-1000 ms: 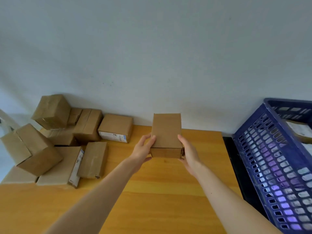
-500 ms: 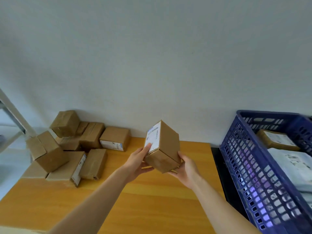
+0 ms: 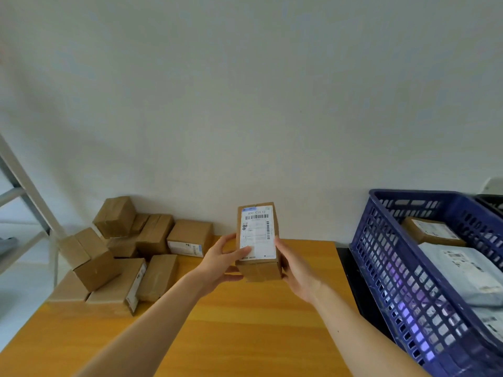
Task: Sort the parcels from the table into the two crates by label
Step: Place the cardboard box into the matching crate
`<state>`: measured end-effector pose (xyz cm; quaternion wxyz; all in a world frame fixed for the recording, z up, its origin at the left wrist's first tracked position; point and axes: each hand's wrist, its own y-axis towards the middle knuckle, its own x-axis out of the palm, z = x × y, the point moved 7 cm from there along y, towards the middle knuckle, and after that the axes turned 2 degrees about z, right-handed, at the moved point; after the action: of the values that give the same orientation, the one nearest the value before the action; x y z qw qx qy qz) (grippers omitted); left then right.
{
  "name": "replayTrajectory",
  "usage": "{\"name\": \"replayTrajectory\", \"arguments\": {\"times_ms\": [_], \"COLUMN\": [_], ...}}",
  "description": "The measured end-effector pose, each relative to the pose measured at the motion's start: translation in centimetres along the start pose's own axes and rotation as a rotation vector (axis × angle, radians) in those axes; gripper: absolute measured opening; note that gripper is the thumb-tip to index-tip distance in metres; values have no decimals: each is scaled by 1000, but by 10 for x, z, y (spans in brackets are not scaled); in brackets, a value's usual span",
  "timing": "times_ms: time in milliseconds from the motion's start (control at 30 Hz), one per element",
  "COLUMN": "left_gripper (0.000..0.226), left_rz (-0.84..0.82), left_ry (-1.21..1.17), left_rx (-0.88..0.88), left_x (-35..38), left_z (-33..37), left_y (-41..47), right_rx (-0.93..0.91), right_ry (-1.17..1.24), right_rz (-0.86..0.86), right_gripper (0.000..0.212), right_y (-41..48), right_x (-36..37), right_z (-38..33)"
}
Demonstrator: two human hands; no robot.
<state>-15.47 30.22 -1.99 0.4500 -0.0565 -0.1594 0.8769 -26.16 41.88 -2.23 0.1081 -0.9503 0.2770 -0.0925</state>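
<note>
I hold a small brown cardboard parcel (image 3: 258, 240) above the wooden table (image 3: 245, 336), its white barcode label turned up toward me. My left hand (image 3: 224, 261) grips its left side, thumb lying on the label's lower corner. My right hand (image 3: 295, 268) grips its right side from beneath. A pile of several brown parcels (image 3: 130, 254) lies at the table's back left. To the right stands a blue slotted crate (image 3: 386, 270) that holds a labelled brown box (image 3: 431, 231) and grey mailer bags (image 3: 462, 276).
A white wall runs behind the table. A metal shelf frame (image 3: 24, 186) stands at the far left. A corner of a dark crate (image 3: 490, 202) shows behind the blue one. A dark gap separates table and blue crate.
The parcel has been turned over in both hands, so the label that was hidden, then on its side, now faces me. The view has shifted right, showing more of the crate.
</note>
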Motion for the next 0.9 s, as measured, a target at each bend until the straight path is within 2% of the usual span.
{"name": "replayTrajectory", "arguments": {"times_ms": [67, 167, 233, 400, 667, 900], "left_gripper": [66, 77, 80, 82, 79, 76], "left_rz": [-3, -18, -28, -72, -141, -292], "left_ry": [20, 79, 89, 91, 103, 130], "left_rx": [13, 34, 43, 49, 64, 37], "left_x": [-9, -23, -31, -43, -41, 0], "left_z": [2, 2, 1, -2, -4, -17], "left_y": [-2, -6, -10, -19, -24, -24], "right_rx": [-27, -68, -73, -70, -80, -15], "right_ry": [9, 40, 81, 129, 93, 40], "right_rz": [-18, -18, -12, 37, 172, 345], "right_gripper": [59, 42, 46, 63, 65, 65], "right_y": [-1, -2, -3, -8, -29, -73], "right_x": [8, 16, 21, 30, 36, 14], "right_z": [0, 2, 3, 9, 17, 32]}}
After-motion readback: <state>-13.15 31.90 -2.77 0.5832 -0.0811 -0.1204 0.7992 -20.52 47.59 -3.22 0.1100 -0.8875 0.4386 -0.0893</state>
